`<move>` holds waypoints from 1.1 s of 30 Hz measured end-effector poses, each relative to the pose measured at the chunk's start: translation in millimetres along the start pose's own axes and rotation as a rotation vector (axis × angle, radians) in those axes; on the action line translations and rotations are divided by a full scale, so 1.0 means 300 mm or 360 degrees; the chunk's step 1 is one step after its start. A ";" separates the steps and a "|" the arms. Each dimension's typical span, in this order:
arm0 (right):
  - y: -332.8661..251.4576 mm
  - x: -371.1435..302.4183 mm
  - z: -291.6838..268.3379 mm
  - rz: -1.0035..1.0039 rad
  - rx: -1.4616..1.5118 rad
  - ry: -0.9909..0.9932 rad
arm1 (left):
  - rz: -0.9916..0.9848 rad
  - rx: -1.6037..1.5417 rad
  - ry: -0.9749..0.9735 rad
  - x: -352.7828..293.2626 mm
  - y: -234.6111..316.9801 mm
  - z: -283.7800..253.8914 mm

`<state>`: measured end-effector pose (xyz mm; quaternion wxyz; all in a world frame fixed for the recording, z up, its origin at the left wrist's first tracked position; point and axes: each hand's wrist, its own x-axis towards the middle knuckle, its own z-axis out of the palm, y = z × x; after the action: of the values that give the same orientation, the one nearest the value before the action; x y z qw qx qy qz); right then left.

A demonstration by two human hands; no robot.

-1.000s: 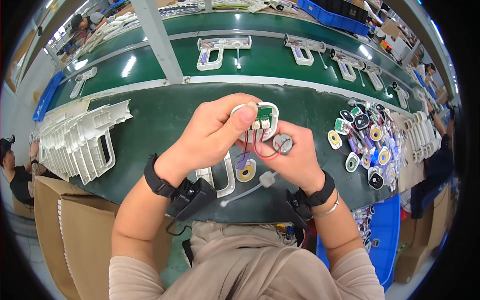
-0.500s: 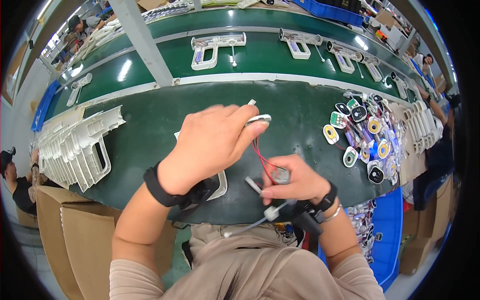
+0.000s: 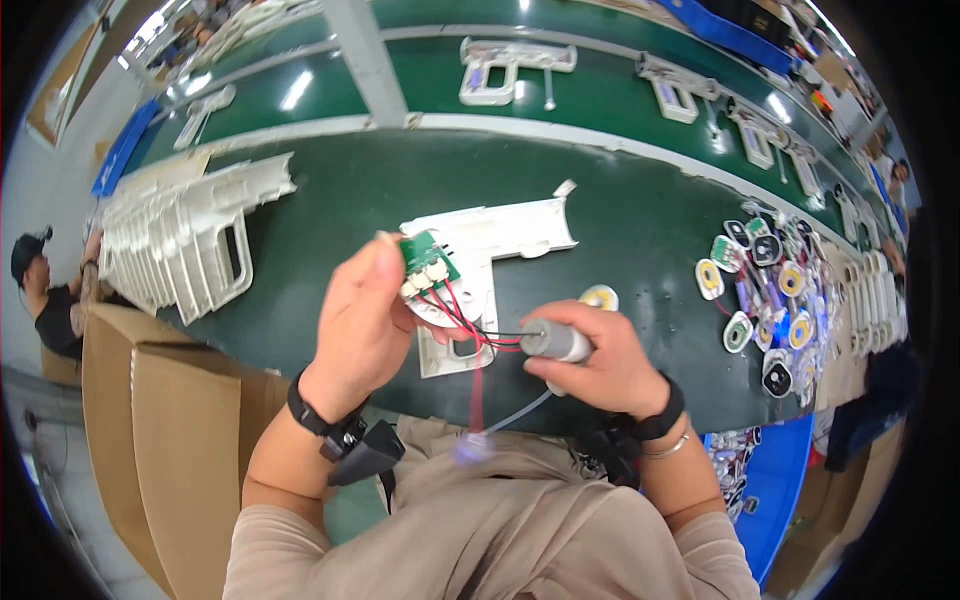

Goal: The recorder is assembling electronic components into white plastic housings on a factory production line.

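My left hand is closed on a green circuit board with white connectors, seated on a white rounded piece. Red and black wires run from its connectors to a grey cylindrical motor, which my right hand grips. Below the wires dangles a purplish part, smeared by motion. A thin pale tube hangs by my right hand, and a yellow-centred round piece shows just beyond its fingers. Behind the board, a white gun-shaped shell half lies on the green table, partly hidden.
Stacked white shell halves lie at the left, above a cardboard box. To the right is a pile of wired parts, with a blue bin below. Beyond the table, a green conveyor carries several white assemblies.
My left hand has turned over, exposing the circuit board. My right hand now grips the motor farther from it. The shell half has come into view, and the whole view has shifted.
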<state>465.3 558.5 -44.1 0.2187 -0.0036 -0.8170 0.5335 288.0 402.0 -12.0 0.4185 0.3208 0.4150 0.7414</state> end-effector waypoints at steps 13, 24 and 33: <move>0.103 0.295 -0.011 0.0100 -0.1077 -0.0332 | -0.0287 0.0074 0.0466 0.017 -0.091 -0.223; 0.257 0.287 0.075 0.0235 -0.1265 -0.0250 | 0.0236 0.2994 0.0489 0.043 -0.201 -0.241; 0.258 0.248 0.116 0.0153 -0.1282 -0.0169 | 0.0473 0.2939 0.0491 0.087 -0.212 -0.284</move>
<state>367.9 579.5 -97.1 0.1322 -0.0994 -0.9697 0.1800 228.9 415.0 -103.2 -0.1589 0.4730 0.8432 0.2001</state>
